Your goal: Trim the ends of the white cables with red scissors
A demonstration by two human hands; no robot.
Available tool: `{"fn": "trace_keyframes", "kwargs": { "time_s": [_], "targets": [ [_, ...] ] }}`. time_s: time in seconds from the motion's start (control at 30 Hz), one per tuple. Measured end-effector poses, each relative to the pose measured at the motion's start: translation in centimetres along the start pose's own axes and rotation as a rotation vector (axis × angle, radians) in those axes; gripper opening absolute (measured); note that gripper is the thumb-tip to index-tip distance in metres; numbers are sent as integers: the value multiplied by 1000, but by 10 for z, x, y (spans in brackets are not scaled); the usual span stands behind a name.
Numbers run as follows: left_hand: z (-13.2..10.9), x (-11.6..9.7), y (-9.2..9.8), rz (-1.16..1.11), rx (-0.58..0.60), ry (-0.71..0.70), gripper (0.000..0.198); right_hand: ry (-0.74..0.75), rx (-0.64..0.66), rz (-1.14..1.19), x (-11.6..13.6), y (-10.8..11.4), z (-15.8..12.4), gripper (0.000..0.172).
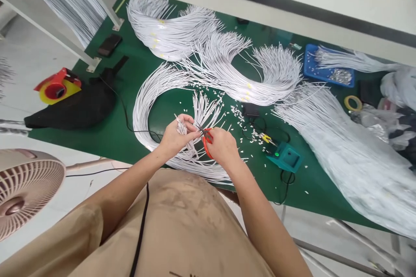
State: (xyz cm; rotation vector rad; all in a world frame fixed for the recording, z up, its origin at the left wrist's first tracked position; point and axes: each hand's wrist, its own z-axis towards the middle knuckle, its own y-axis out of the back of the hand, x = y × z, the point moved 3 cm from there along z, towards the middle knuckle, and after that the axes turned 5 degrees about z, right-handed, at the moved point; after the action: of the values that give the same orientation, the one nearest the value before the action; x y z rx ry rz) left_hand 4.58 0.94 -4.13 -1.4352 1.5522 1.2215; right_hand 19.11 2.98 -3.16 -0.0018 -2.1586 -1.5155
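At centre frame, over the green desk (110,143), the half-closed left hand (177,135) holds white strands (181,127); the right hand (222,145) grips red scissors (205,133), blades angled up-left toward it; wires (204,110) fan upward just above both

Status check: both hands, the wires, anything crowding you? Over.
Left hand holding white strands. Right hand gripping red-handled scissors, close to left hand. Coiled white wires around the work; small white scraps scattered beyond the hands.
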Motion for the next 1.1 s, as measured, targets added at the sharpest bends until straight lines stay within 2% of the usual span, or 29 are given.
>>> {"fn": "trace_keyframes", "kwargs": {
  "time_s": [0.23, 0.43, 0.67, 0.93, 1.1],
  "targets": [
    [11, 5, 19, 38, 26, -29, 33, -23, 41, -161, 19, 6, 6, 21],
    [18, 6, 23, 32, 57, -39, 33, -42, 51, -194, 21, 1, 7, 22],
    [20, 1, 16, 64, 62, -24, 33, -23, 36, -145, 11, 6, 10, 24],
    [22, -7, 1, 141, 48, -15, 31, -70, 35, -154, -7, 10, 7, 27],
    [21, -9, -3, 180, 39, -2, 38, -13, 21, -164, -13, 8, 8, 27]
  ]
}}
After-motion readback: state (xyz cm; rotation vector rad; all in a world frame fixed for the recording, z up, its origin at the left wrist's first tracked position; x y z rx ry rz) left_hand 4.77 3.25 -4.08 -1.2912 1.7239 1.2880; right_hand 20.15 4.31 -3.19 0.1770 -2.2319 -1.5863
